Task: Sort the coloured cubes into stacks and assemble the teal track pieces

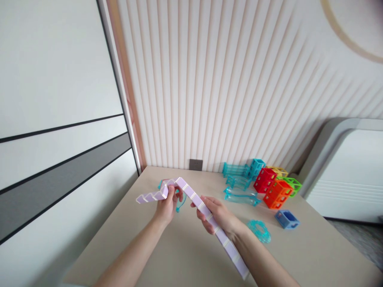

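A long lilac segmented twist toy [191,195] with white joints is held above the beige table [167,255]. My left hand [168,205] is closed on its bent upper part, where the short left end kinks off toward the wall. My right hand [217,217] is closed round the straight lower run, which slants down past my right forearm. A thin teal curved piece [180,204] lies on the table just behind my left hand, partly hidden.
Translucent teal track pieces [241,195] and a teal ring [259,230] lie to the right. Red [265,179], orange [278,194], green, yellow and teal open cube frames stand beyond them; a small blue block [286,219] lies apart. A ribbed wall with a socket [195,164] backs the table.
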Tool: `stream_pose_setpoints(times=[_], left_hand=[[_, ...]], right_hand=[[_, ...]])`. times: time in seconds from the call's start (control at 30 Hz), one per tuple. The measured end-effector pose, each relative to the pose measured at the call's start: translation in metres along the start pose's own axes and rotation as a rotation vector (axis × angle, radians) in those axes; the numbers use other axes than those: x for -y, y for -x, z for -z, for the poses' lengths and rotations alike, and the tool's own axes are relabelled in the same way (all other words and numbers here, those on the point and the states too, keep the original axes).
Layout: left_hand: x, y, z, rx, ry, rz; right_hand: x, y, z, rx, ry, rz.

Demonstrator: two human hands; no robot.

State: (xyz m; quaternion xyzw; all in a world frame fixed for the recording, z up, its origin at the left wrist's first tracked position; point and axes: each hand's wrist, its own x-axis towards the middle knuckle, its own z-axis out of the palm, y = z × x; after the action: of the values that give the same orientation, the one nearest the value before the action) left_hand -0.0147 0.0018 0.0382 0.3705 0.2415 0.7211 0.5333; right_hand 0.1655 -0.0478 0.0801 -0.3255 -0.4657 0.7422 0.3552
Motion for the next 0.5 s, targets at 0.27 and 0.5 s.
stream_pose_setpoints(times=[0.27,0.5], left_hand=[[-0.037,-0.032,-0.068,0.254,0.046,0.075],[-0.034,-0.047,-0.112,0.228,0.264,-0.035]], right_hand=[[0.05,-0.01,-0.007,0.308,-0.152,0.003],[0.082,-0.02,-0.005,0.187,-0.253,0.197]])
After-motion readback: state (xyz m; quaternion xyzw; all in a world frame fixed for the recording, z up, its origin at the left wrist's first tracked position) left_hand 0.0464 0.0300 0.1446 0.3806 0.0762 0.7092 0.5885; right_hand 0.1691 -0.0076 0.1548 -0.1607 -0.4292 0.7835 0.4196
